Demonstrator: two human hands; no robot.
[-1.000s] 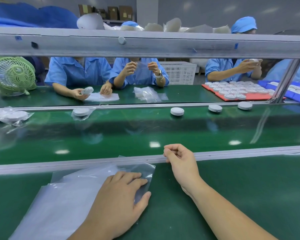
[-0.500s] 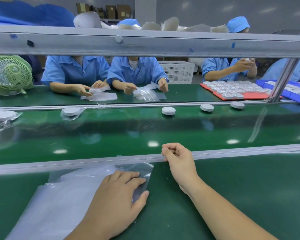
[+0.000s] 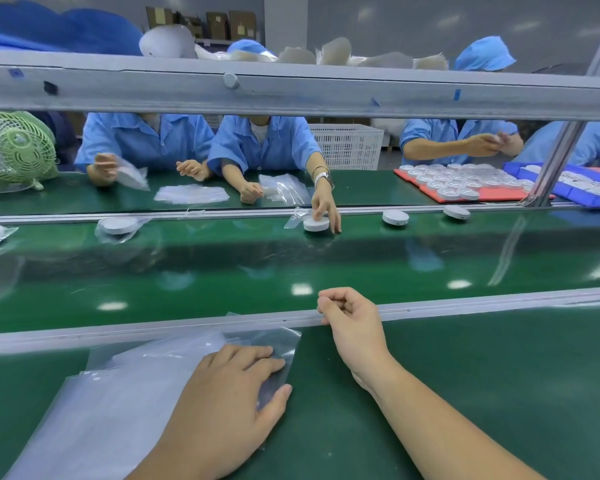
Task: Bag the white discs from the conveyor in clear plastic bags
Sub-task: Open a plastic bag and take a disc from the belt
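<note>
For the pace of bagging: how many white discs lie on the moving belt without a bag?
3. One under the hand reaching from across the belt, one to its right, one further right. More may be outside the view.

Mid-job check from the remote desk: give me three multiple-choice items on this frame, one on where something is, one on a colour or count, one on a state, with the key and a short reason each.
1. Where does the left hand rest?
A. Flat on the stack of clear bags
B. On the green fan
C. On the red tray

2. How many bare white discs lie on the belt with no hand on them?
A. None
B. Two
C. Five

3. How is the right hand held?
A. Spread flat on the belt
B. Loosely curled, fingers at the metal rail, holding no disc
C. Gripping a disc

Key:
1 A: its palm and fingers press on the bags.
2 B: one disc and another lie free at the far edge; a third is under a worker's hand across the belt.
3 B: the fingers are curled and no disc shows in them.
</note>
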